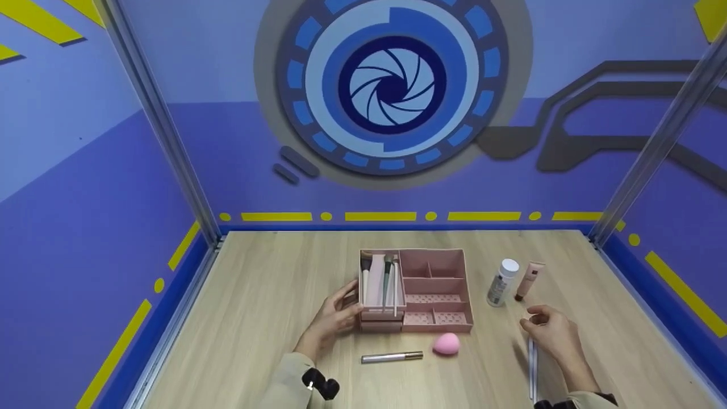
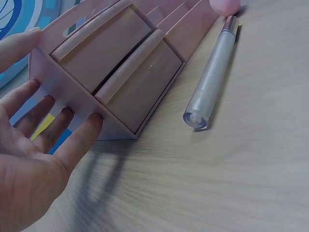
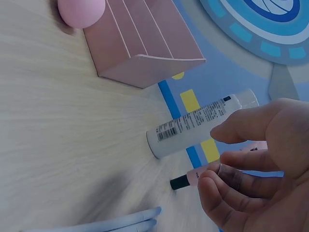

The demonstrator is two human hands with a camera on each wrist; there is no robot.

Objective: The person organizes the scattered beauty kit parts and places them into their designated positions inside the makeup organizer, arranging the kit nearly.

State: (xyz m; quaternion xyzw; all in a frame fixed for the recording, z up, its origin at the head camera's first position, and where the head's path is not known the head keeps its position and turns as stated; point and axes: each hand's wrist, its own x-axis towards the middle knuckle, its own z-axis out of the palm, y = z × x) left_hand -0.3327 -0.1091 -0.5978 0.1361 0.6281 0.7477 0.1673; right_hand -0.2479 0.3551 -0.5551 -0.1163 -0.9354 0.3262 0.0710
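A pink makeup organizer (image 1: pixel 436 288) stands mid-table, makeup brushes (image 1: pixel 387 281) lying in its left top section. My left hand (image 1: pixel 332 318) touches the organizer's left side with extended fingertips; its thumb lies by the upper front edge. In the left wrist view, two drawers (image 2: pixel 140 79) face the front. My right hand (image 1: pixel 554 335) hovers at the right, fingers loosely bent and holding nothing. Beyond it stand a white-capped bottle (image 1: pixel 502 284) and a pink squeeze tube (image 1: pixel 529 281) with a dark cap. Two thin white sticks (image 1: pixel 532 372) lie beneath that hand.
In front of the organizer are a pink makeup sponge (image 1: pixel 446 343) and a silvery cosmetic tube (image 1: pixel 392 357). Metal posts (image 1: pixel 164 125) rise at the wooden table's (image 1: pixel 255 272) back corners, against a painted blue-purple wall (image 1: pixel 227 153).
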